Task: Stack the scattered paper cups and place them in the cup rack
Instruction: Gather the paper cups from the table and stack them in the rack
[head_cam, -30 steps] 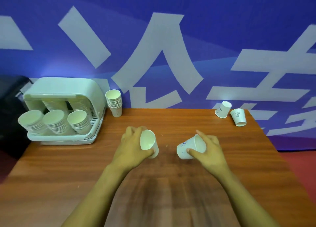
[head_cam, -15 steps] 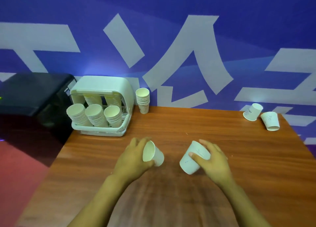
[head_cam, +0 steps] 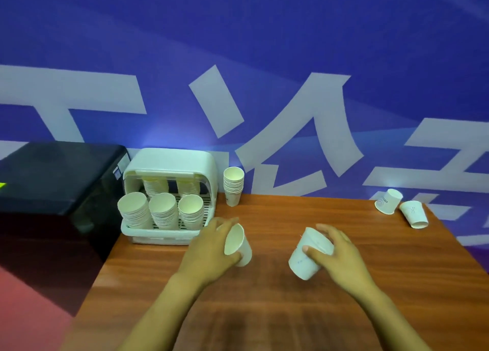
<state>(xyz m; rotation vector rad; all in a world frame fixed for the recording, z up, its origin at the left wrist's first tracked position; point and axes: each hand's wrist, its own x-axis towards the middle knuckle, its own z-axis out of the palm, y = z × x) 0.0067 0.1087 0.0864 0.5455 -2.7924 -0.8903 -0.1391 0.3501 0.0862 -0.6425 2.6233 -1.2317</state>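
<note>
My left hand (head_cam: 211, 250) grips a white paper cup (head_cam: 236, 242), tilted with its mouth facing right. My right hand (head_cam: 336, 252) holds a second paper cup (head_cam: 305, 256) by its rim end, base pointing down-left toward the first cup. The two cups are apart, above the middle of the wooden table (head_cam: 264, 311). The pale green cup rack (head_cam: 169, 194) stands at the table's back left, holding several cup stacks. A stack of cups (head_cam: 233, 185) stands upright just right of the rack. Two loose cups (head_cam: 388, 201) (head_cam: 414, 214) lie on their sides at the back right.
A black box-shaped appliance (head_cam: 53, 181) stands off the table's left edge, beside the rack. A blue wall banner with white shapes (head_cam: 264, 86) runs behind the table. Red floor (head_cam: 31, 303) shows at lower left.
The view has swung left, so the rack and black appliance now sit further into the frame. Both hands keep their cups; the right cup's base has tipped lower toward the left cup.
</note>
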